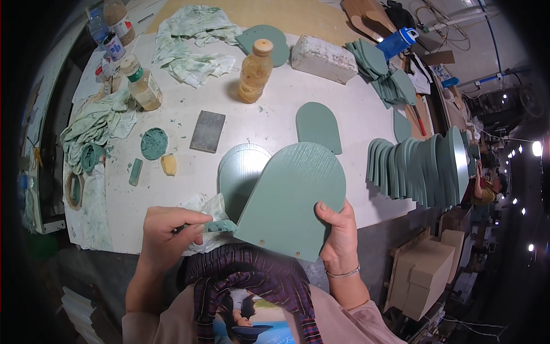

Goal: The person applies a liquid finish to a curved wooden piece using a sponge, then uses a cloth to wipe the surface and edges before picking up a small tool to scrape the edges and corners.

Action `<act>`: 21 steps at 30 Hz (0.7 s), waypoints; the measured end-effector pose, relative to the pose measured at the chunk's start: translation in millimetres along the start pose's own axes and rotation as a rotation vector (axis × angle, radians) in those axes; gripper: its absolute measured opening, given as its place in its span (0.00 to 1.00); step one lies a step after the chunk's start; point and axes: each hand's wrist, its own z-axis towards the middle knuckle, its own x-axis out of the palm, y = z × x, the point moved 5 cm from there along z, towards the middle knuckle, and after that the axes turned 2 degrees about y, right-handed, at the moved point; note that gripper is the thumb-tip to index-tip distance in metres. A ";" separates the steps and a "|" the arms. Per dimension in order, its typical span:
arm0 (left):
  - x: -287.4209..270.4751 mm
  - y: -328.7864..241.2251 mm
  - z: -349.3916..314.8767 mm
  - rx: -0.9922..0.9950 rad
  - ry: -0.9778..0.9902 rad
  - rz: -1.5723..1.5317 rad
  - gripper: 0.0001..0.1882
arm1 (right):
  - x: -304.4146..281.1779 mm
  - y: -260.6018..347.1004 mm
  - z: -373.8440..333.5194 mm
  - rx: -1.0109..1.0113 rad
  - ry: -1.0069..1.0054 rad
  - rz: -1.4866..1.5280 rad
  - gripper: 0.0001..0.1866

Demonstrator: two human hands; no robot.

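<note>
My right hand (339, 234) grips the right edge of a green arch-shaped panel (292, 198), thumb on its face. The panel is tilted above the table's front edge, two small holes near its straight end. My left hand (172, 230) pinches a thin strip smeared with green paste (220, 226), probably a small scraper; its tip meets the panel's lower left corner. Beneath lies another green arch panel (232, 178), partly covered, beside a crumpled white cloth (211, 207). A third panel (318, 127) lies flat farther back. Left of these are a round dish of green paste (154, 143) and a yellow block (168, 165).
A grey rectangular block (208, 132) lies mid-table. Behind it stand an amber bottle (255, 71) and a white brick-like block (324, 59). Stained cloths (195, 43) cover the back left. A row of green panels (418, 166) stands at the right edge, above cardboard boxes (427, 275).
</note>
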 end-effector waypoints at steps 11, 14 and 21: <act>-3.2 -17.5 7.6 0.368 -0.024 0.195 0.12 | -2.4 -0.9 1.2 0.004 0.014 -0.029 0.25; -0.5 -14.2 6.8 0.361 0.000 0.188 0.12 | -2.5 -0.2 0.9 0.017 0.015 -0.036 0.26; 7.0 -14.5 5.2 0.412 0.015 0.190 0.10 | 2.2 1.2 -1.7 0.079 0.019 -0.008 0.23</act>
